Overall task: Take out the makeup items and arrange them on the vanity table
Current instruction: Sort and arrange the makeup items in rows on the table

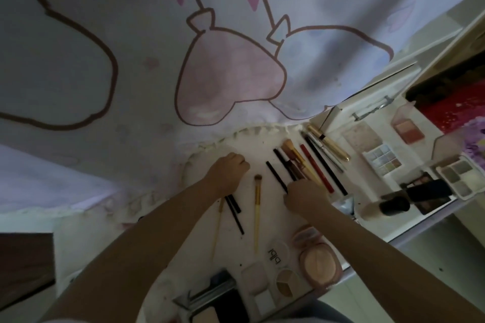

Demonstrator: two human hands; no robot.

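Observation:
My left hand [227, 171] is curled over the upper ends of two black pencils [234, 211] and a thin gold-handled brush [218, 225] on the white vanity table [246, 147]. My right hand [304, 195] grips the lower ends of a bunch of brushes and pencils [290, 158] fanned out to the upper right. A gold-handled brush [257, 207] lies alone between my hands. A black pencil [275, 177] lies beside the right hand.
Eyeshadow palettes [382, 161] and a blush compact [409, 130] lie at the right. A red pencil [316, 168], gold tubes [329, 143], powder compacts [317, 262] and a black-capped bottle [385, 207] lie around. A patterned curtain [223, 60] hangs behind.

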